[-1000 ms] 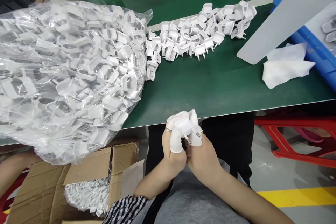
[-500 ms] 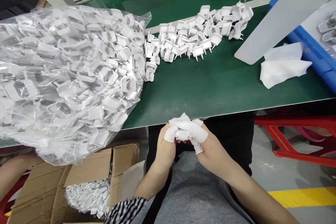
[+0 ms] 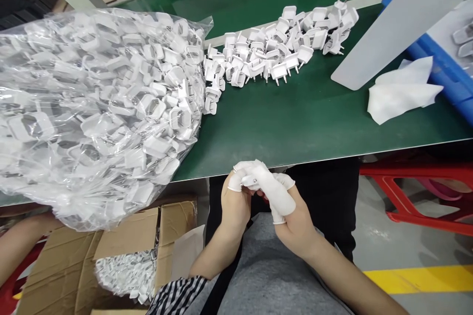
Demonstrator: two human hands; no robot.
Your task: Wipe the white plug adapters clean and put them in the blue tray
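A small white plug piece [image 3: 251, 181] with metal pins is pinched between my two hands, just off the table's front edge and above my lap. My left hand [image 3: 236, 196] grips it from the left, thumb and fingers closed. From the other side my right hand [image 3: 284, 202] closes on it too, its thumb stretched across the top. White finger covers wrap the thumbs and fingers of both hands and hide much of the piece. Beyond them, a loose heap of similar white plug pieces [image 3: 280, 70] lies on the green table [image 3: 281, 128].
A big clear bag [image 3: 103, 123] full of white plug parts fills the table's left. Below it stands an open cardboard box [image 3: 55, 270] with more parts. To the right are a pale translucent panel [image 3: 391, 29], white cloths [image 3: 402, 96], a blue bin [image 3: 449, 78] and a red stool [image 3: 414, 192].
The plug piece has turned and shifted slightly left between my fingers. My right thumb now reaches further over it, pointing up and left. The heap and bag stay as they were.
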